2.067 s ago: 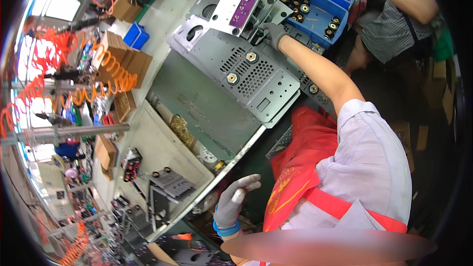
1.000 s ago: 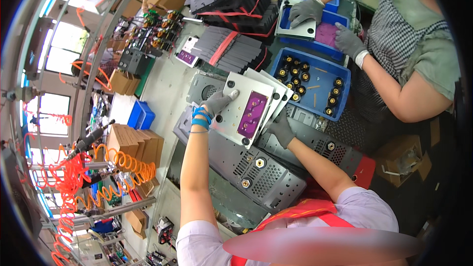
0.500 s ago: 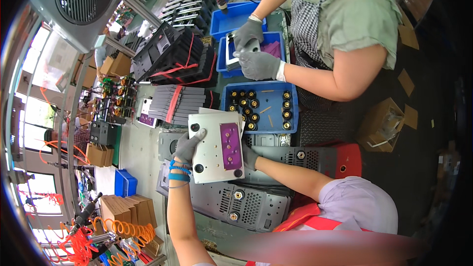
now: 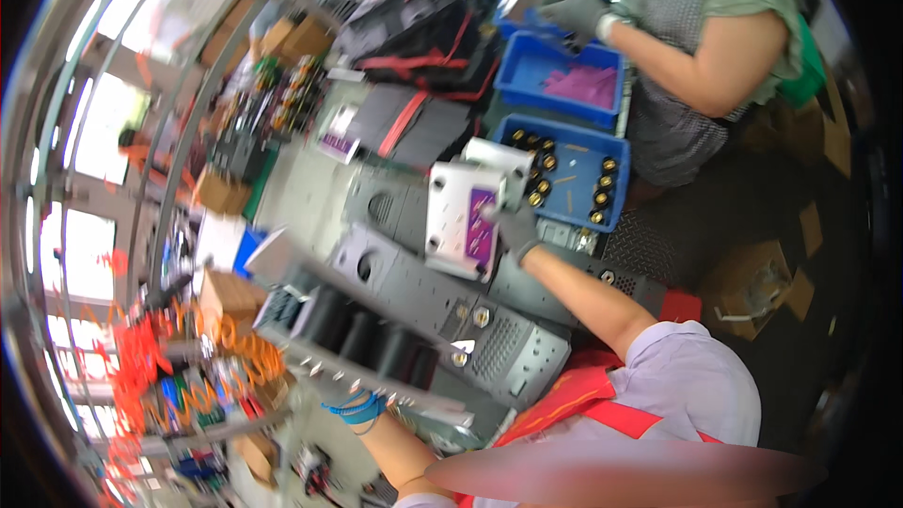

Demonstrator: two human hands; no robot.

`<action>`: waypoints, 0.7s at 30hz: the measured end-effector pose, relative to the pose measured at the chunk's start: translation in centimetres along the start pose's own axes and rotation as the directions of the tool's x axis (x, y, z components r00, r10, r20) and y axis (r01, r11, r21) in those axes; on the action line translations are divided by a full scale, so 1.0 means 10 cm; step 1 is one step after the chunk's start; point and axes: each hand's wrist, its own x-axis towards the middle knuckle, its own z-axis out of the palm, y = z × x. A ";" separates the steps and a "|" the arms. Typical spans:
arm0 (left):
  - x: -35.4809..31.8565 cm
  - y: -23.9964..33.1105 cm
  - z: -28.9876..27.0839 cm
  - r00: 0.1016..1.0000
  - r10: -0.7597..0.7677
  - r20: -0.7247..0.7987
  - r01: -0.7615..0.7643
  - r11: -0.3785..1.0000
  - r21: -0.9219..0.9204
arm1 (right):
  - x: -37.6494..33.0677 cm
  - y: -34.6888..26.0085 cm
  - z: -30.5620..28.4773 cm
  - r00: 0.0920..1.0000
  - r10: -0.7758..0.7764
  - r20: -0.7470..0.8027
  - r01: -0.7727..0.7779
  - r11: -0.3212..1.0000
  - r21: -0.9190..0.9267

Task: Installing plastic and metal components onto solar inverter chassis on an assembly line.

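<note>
My right hand (image 4: 515, 228), in a grey glove, is closed at the right edge of a white metal plate (image 4: 448, 216) with a purple panel, its fingertips over the purple part. The plate is above the grey perforated panels (image 4: 414, 282). Behind it a second white plate (image 4: 499, 156) shows in part. At the lower left, my left hand (image 4: 340, 389) is mostly hidden by a blurred, tilted metal frame (image 4: 362, 334) with black cylinders inside. Its fingers do not show, only the glove and blue wristbands.
A blue tray (image 4: 616, 146) of black-and-brass round parts stands beyond my right hand. Behind it is another blue tray (image 4: 508, 85) with purple pieces. A co-worker's gloved hands (image 4: 574, 9) hold a white plate. Strapped grey panels (image 4: 423, 127) lie left of the trays.
The view has shifted. My left hand has left the white plate and moved down, where the frame with black cylinders now appears. My right hand has come from behind the plate to its front.
</note>
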 end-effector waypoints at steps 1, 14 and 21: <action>-0.29 0.17 -0.12 0.998 0.052 -0.043 -0.053 0.998 -0.022 | 0.03 -0.07 -0.04 0.999 -0.018 0.042 0.016 0.999 0.037; -2.98 1.63 -1.86 0.941 0.253 -0.225 -0.339 0.685 -0.644 | -0.77 -1.35 0.00 0.966 0.074 0.247 -0.132 0.965 0.226; -4.43 2.30 -3.29 0.901 0.391 -0.189 -0.421 0.680 -0.600 | -2.45 -1.04 0.81 0.882 0.265 0.390 -0.314 0.947 0.066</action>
